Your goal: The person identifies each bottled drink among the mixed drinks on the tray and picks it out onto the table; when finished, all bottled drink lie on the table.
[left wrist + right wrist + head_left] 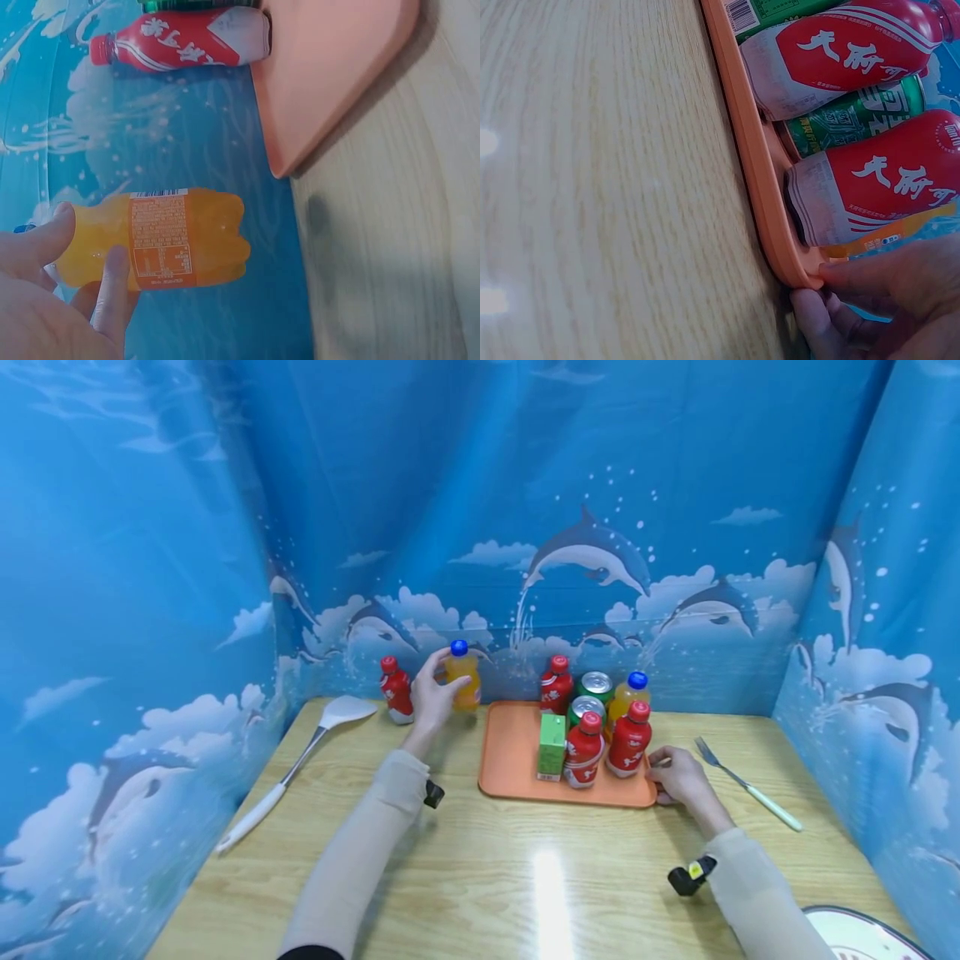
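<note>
My left hand [435, 695] grips a small bottle of orange drink [161, 240] with a blue cap, thumb and fingers around its upper part. The bottle is held upright just above the table, left of the orange tray [506, 760]. My right hand [681, 777] pinches the tray's near right corner between thumb and fingers. On the tray stand several red-capped bottles [900, 169], two green cans [587, 706], a green carton [552, 745] and another orange drink bottle [619, 703], partly hidden.
Left of my left hand stands a red bottle [397, 693]. A white-headed spatula [345, 712] lies along the table's left side. Right of the tray lies a fork [750, 787] with a pale green handle. A plate [862, 935] shows at the bottom right. Blue dolphin-print curtains [465, 510] enclose the table.
</note>
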`<state>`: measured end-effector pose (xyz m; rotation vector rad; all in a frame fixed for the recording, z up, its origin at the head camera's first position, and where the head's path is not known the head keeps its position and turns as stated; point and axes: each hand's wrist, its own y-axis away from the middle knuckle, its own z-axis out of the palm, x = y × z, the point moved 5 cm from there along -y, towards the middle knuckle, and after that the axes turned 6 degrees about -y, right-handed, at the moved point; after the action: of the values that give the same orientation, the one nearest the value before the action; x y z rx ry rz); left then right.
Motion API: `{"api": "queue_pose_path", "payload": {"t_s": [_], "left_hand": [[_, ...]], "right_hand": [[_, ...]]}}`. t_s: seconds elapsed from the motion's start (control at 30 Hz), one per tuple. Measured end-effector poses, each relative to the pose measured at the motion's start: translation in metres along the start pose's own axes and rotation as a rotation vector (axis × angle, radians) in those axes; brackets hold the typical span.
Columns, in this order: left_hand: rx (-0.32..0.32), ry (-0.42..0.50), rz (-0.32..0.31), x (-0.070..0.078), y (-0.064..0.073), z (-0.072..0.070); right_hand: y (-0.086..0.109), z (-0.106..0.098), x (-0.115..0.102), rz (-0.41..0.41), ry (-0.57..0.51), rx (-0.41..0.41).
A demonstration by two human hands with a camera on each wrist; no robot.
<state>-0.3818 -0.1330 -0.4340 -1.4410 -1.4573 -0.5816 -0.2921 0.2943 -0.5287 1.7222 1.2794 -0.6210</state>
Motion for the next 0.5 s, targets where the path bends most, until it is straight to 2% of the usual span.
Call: {"api": "queue_pose_path", "payload": {"t_s": [0.23,0.5], "left_hand": [[0.06,-0.026,-0.033,-0.014,-0.003,-0.01],[0.059,-0.045,-0.091,-0.031,-0.005,-0.02]], "right_hand": [[-0.001,0.0,0.0,0.008,0.002,0.003],[-0.002,0.0,0.0,0.014,0.005,-0.003]]}}
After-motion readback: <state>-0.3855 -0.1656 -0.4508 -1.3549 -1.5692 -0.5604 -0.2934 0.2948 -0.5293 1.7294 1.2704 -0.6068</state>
